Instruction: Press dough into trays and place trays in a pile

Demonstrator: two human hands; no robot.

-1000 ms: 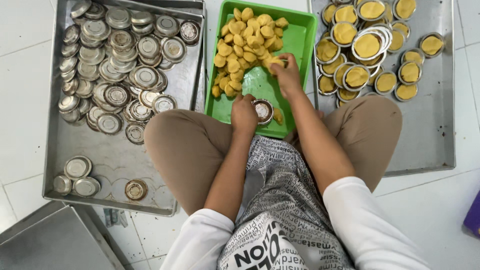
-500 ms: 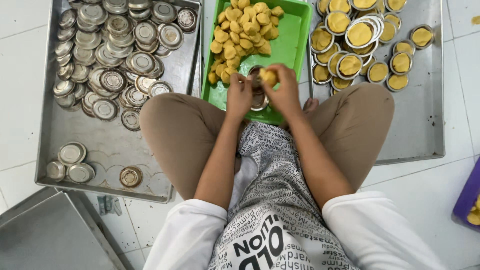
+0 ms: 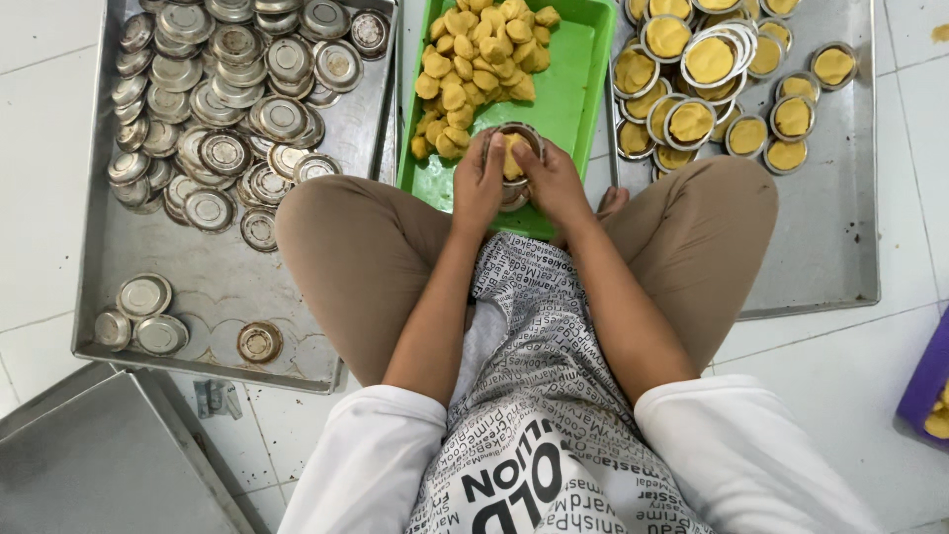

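Observation:
My left hand (image 3: 478,184) and my right hand (image 3: 554,181) meet over the near end of a green tray (image 3: 568,94). Together they hold a small round metal tart mould (image 3: 514,148) with a yellow dough lump (image 3: 512,158) in it; both thumbs press on the dough. A pile of yellow dough balls (image 3: 479,64) fills the far part of the green tray. A second empty mould seems to lie under my hands, mostly hidden.
A steel tray (image 3: 227,287) on my left holds several empty moulds (image 3: 222,109). A steel tray (image 3: 840,198) on my right holds several dough-filled moulds (image 3: 702,84). I sit cross-legged on white floor tiles. Another steel tray (image 3: 89,465) lies bottom left; a purple container (image 3: 929,391) sits far right.
My right hand brought a dough ball from the pile to the mould in my left hand. Both hands now press it in, nearer my lap.

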